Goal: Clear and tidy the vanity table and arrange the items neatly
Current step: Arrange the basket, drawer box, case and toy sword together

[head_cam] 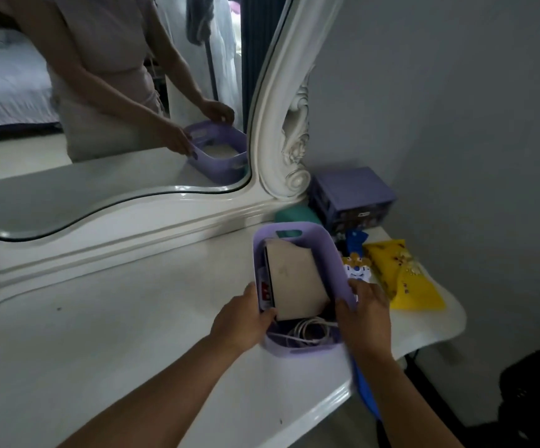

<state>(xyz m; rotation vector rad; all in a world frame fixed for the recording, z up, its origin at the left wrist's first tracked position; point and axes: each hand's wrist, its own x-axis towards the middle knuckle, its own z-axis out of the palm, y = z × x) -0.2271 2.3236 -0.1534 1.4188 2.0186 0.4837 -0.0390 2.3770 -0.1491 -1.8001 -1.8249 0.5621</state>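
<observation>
From the head camera we see a white vanity table (pixel 139 321) with a large mirror (pixel 100 108) in a carved white frame at its back. A purple basket (pixel 297 227) stands on the right part of the table, near the front edge. Our left hand (pixel 241 321) grips the left rim of the basket, with the thumb over the edge and inside. Our right hand (pixel 364 313) grips the right rim in the same way, the fingers curled over the wall.

Inside the basket a beige flat box (pixel 296 281) leans on its side, and a coiled white cable (pixel 307 333) lies at the near end. A small red and white item sits by the left wall; we cannot tell what it is.

Just beside the basket on the right lie a yellow packet (pixel 407 279) and a small blue and orange packet (pixel 356 253). Behind them a purple box (pixel 352 195) stands against the wall, and a green object (pixel 294 216) lies between it and the basket.

In the mirror both hands hold the basket too.
</observation>
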